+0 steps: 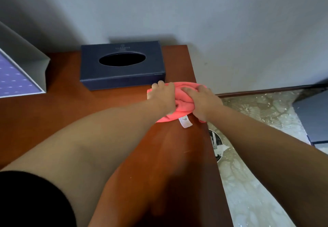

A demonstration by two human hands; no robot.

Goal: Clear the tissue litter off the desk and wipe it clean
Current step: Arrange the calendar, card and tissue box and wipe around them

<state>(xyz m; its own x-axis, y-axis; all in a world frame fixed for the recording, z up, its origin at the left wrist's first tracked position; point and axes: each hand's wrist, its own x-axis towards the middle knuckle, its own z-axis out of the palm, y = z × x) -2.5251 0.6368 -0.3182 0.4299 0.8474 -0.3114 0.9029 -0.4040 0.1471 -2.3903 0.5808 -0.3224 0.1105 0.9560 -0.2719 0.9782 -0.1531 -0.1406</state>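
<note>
Both arms bare from the upper arm down, no watch, rings or gloves afaict. Left hand and right hand both uncovered. Only clothing showing is a short black sleeve on the left arm, bottom-left corner.

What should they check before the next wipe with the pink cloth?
1. Both hands on the pink cloth: ok, left hand and right hand press it.
2. Cloth flat on the desk: not ok, it is bunched.
3. Tissue litter gone from the desktop: ok, none visible.
4. Room beside the tissue box: not ok, left fingers are close to it.
5. Cloth clean underneath: cannot tell.
</note>
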